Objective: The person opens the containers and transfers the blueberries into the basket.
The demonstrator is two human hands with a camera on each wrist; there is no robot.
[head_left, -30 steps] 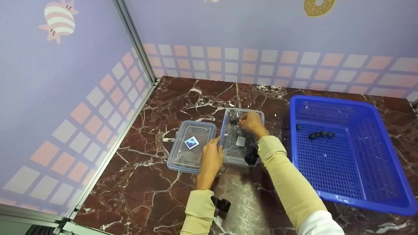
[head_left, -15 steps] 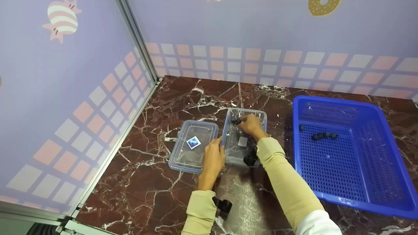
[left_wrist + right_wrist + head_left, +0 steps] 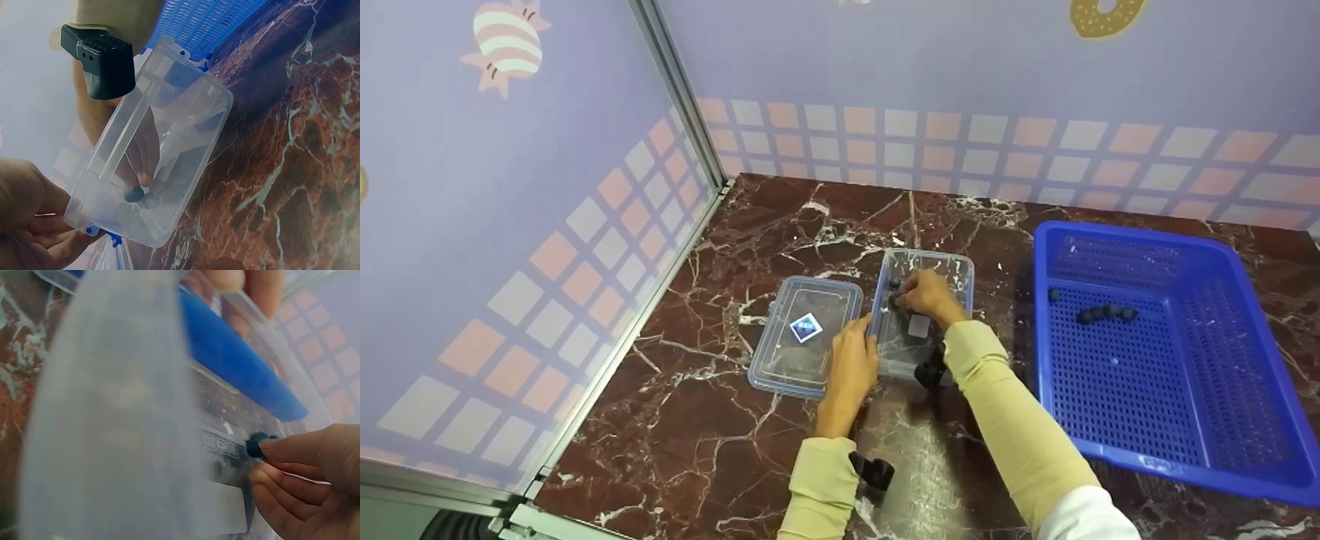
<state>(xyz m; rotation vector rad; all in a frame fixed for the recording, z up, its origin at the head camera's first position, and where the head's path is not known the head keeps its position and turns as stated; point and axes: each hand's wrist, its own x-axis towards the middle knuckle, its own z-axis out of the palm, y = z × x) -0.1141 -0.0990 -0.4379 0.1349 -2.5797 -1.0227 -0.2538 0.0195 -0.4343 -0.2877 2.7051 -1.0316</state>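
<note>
A clear plastic box stands on the table. My left hand holds its left side at the rim; in the left wrist view the fingers are bent at the wall beside a blue clip. My right hand reaches down inside the box. Its thumb and fingers pinch a dark blueberry close over the bottom, as the right wrist view shows. A second blueberry lies near the far left corner. Left of the box lies its clear lid with a blue diamond sticker.
To the right stands a large blue plastic basket with several blueberries on its slotted floor. Patterned wall panels border the marble-look table at the back and left.
My right hand has moved from the box's far end slightly nearer and to the left, with a blueberry now showing beyond it. My left hand stays at the rim.
</note>
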